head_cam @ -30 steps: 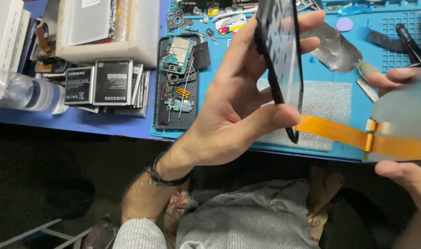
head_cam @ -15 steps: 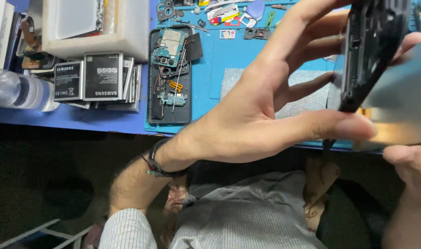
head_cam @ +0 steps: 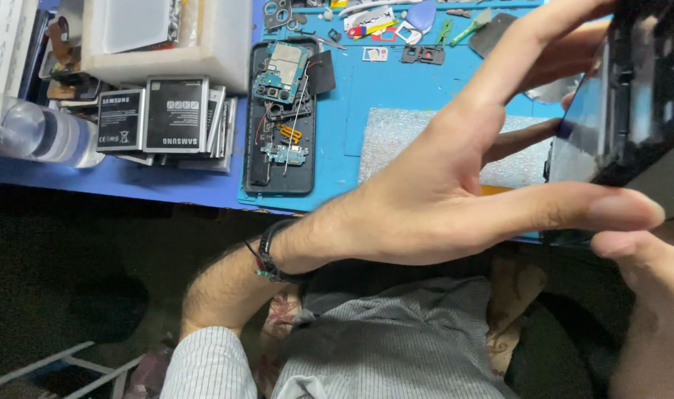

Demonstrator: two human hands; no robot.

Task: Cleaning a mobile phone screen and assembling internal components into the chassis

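Your left hand (head_cam: pixel 440 192) and right hand (head_cam: pixel 647 258) grip one black phone frame (head_cam: pixel 632 96), probably past the blue mat's (head_cam: pixel 366 96) near edge; one opened phone (head_cam: pixel 281 118) lies left.

An opened phone (head_cam: pixel 281 118) lies on the work mat (head_cam: pixel 366 96) on the bench (head_cam: pixel 130 181). Left of it sits a stack of batteries (head_cam: pixel 163 114), with a bottle (head_cam: pixel 34 133) further left and a tray (head_cam: pixel 167 37) behind. A bubble-wrap sheet (head_cam: pixel 403 140) lies right of the phone; small tools (head_cam: pixel 396 18) lie behind.
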